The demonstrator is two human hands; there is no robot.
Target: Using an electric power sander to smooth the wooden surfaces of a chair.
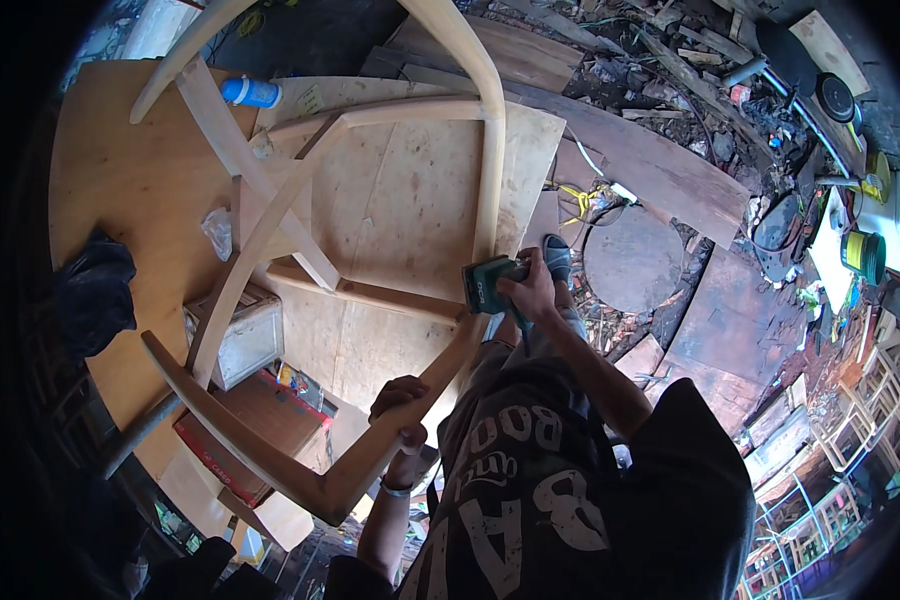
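Note:
A bare wooden chair frame (270, 210) lies tipped on a plywood table (120, 170). My right hand (532, 290) grips a green hand sander (490, 282), which presses against the chair's long curved rail near its lower end. My left hand (400, 400) is closed around the thick curved wooden rail (270, 450) at the near edge, close to where it bends. My dark printed shirt fills the lower middle of the view.
On the table lie a blue and white bottle (250, 92), a dark cloth (95, 290), a crumpled plastic bag (217, 230) and a whitish box (242, 335). Planks, wood scraps, cables and a yellow spool (863, 252) cover the ground to the right.

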